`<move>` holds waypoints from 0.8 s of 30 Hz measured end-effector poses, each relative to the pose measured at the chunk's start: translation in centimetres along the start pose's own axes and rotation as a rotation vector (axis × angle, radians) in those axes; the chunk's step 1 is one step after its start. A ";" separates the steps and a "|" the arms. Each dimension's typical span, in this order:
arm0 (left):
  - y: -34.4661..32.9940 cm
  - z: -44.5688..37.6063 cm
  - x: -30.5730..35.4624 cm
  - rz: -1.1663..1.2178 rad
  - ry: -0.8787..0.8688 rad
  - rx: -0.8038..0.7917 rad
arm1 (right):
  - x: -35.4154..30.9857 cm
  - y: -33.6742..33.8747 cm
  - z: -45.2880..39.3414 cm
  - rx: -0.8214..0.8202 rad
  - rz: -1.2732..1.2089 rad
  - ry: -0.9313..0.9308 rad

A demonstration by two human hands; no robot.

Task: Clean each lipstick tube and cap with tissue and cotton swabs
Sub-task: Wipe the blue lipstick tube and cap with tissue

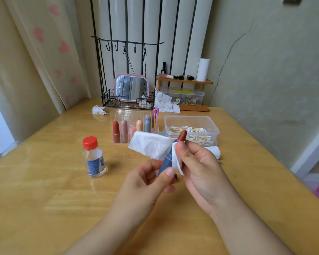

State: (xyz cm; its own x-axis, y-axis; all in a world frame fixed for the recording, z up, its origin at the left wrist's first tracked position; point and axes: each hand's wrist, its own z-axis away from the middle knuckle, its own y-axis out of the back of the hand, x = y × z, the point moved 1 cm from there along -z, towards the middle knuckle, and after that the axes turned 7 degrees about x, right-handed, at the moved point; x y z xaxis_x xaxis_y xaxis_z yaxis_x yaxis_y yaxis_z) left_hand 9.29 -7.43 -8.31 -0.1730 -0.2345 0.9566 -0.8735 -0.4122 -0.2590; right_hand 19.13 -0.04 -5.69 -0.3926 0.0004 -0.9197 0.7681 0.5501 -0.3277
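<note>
An open lipstick with a dark blue tube (167, 161) and a brick-red bullet (182, 135) is held tilted above the table. My left hand (151, 181) pinches the tube's lower end. My right hand (197, 162) presses a white tissue (151, 146) against the tube's upper part with thumb and fingers. Several capped lipsticks (133, 128) stand in a clear organiser (122, 115) behind. A clear tub of cotton swabs (191, 129) sits to the right. The cap of the held lipstick is not seen.
A small clear bottle with a red lid (93, 157) stands left of my hands. Crumpled tissues (99, 109) (165, 103) lie near the back. A wire rack with a pink mirror (132, 88), a wooden shelf (184, 81) and a tissue roll (203, 69) line the wall.
</note>
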 end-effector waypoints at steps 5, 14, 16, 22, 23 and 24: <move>-0.1 0.1 0.3 0.046 0.037 -0.065 | 0.2 0.3 -0.2 0.034 0.018 0.011; 0.1 -0.1 0.6 0.072 0.027 0.052 | 1.0 0.2 -0.3 0.067 0.075 0.045; 0.0 0.0 0.5 0.132 0.128 -0.022 | 0.8 0.4 -0.4 0.068 0.089 0.073; 0.3 -0.1 0.6 0.071 -0.018 0.045 | 1.2 0.5 -0.4 0.067 0.113 0.066; 0.3 -0.1 0.6 0.067 -0.040 0.082 | 1.3 0.3 -0.3 0.071 0.123 0.064; 0.3 -0.2 0.6 0.064 -0.056 0.114 | 1.4 0.3 -0.3 0.074 0.137 0.066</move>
State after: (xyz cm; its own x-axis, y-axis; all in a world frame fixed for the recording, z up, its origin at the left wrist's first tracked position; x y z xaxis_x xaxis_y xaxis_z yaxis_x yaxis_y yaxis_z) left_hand 8.83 -7.53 -7.82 -0.1985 -0.3106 0.9296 -0.8034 -0.4917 -0.3359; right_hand 18.62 0.35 -7.01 -0.3125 0.1273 -0.9413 0.8510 0.4779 -0.2179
